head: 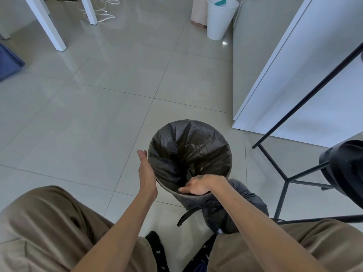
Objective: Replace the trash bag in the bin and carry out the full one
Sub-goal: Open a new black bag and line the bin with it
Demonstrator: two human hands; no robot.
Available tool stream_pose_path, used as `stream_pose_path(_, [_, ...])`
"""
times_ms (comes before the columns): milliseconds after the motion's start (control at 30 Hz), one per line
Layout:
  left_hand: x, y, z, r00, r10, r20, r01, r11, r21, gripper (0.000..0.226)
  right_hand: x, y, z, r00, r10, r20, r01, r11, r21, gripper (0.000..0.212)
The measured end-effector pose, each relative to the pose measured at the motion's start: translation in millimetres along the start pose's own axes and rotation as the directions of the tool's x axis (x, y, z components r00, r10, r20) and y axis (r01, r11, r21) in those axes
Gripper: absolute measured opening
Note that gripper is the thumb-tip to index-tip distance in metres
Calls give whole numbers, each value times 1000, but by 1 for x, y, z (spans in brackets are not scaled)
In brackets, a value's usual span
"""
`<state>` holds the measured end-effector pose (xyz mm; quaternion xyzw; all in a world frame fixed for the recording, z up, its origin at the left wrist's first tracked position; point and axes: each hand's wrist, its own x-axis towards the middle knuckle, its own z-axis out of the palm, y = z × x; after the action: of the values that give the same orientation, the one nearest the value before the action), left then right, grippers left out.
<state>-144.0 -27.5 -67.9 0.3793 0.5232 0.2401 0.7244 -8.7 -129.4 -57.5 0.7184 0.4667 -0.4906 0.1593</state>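
Observation:
A round bin stands on the tiled floor in front of my knees, lined with a black trash bag folded over its rim. My left hand lies flat and open against the bin's left outer side, fingers straight. My right hand rests on the near rim, fingers curled over the bag's edge and pressing it to the rim. A full dark grey tied bag sits on the floor just behind and right of the bin, partly hidden by my right forearm. A black strap hangs below the bin.
A white bin stands far back by a white cabinet. A black metal frame with dark cloth over it stands at the right. White table legs and loose cables are at the far left, with a blue object at the left edge.

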Motion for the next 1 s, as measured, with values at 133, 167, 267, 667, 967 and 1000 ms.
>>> stream_pose_path(133, [-1, 14, 0, 989, 83, -123, -72, 993, 89, 80, -4, -1, -6, 994, -54, -90, 58, 998, 36, 65])
stream_pose_path(167, [-3, 21, -1, 977, 146, -155, -127, 984, 124, 80, -7, 2, -9, 989, -66, -132, 78, 993, 87, 60])
stream_pose_path(267, [-15, 47, 2, 915, 384, -121, -357, 913, 194, 62, -15, 16, -23, 962, -55, -268, 139, 941, 307, 43])
stream_pose_path(667, [51, 61, 58, 968, -201, 152, 108, 877, 469, 63, 42, 9, -83, 937, 48, -345, 252, 591, 766, 46])
stream_pose_path(967, [65, 46, 53, 975, -165, 146, 23, 735, 678, 64, 70, 32, -84, 847, 143, -512, 230, 770, 595, 46])
stream_pose_path(1000, [63, 47, 53, 971, -132, 199, -52, 696, 717, 58, 70, 34, -83, 842, 120, -526, 238, 793, 561, 46])
